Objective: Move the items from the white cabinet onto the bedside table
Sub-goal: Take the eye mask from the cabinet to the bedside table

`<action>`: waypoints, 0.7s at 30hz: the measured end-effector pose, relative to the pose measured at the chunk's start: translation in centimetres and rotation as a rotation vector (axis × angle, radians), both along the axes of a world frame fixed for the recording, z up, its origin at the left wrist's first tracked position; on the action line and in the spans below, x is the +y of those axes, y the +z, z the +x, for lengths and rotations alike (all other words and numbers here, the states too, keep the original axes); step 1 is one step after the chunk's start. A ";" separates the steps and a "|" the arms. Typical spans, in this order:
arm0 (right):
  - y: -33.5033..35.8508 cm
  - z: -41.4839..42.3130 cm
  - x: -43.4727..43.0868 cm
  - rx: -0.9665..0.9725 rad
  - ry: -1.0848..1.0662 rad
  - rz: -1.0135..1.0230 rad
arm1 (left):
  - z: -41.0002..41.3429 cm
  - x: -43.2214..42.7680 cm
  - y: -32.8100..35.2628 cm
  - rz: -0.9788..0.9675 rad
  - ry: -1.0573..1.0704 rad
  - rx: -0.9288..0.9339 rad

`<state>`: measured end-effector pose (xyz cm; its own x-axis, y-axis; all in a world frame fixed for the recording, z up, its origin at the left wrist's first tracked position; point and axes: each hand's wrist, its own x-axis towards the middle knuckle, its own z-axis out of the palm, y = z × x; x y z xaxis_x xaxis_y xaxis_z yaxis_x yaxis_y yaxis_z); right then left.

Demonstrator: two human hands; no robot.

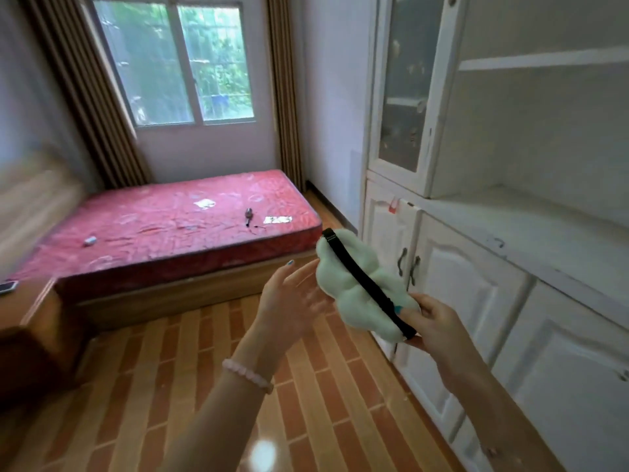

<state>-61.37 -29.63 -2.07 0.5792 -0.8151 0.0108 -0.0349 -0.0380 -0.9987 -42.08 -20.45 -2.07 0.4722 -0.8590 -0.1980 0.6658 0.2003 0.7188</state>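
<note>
My right hand (434, 323) grips one end of a pale green plush eye mask (354, 284) with a black elastic strap, held up in front of the white cabinet (483, 287). Just left of the mask is my left hand (289, 301), fingers spread and palm toward it, perhaps touching its edge. The cabinet fills the right side, its open counter shelf bare in view. The wooden bedside table (34, 315) stands at the far left with a phone-like object (7, 287) on its top.
A bed with a red mattress (177, 229) lies ahead under the window, with small items scattered on it. Brick-patterned floor (204, 386) stretches between the cabinet and the bedside table. A glass-door upper cabinet section (405, 97) stands at right.
</note>
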 end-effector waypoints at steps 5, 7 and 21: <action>0.1 5.7 3.6 0.010 0.108 -0.008 | 4.5 5.5 -0.1 0.009 0.137 0.008; 0.0 8.1 5.2 0.016 0.144 -0.011 | 6.5 7.8 0.0 0.007 0.174 0.006; -1.5 24.5 16.6 0.049 0.439 0.061 | 19.2 24.0 -1.7 -0.017 0.426 0.033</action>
<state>-36.82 -13.02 -3.57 0.8693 -0.4899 -0.0655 -0.0759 -0.0013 -0.9971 -22.88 3.52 -3.74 0.7794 -0.5916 -0.2063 0.5433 0.4742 0.6928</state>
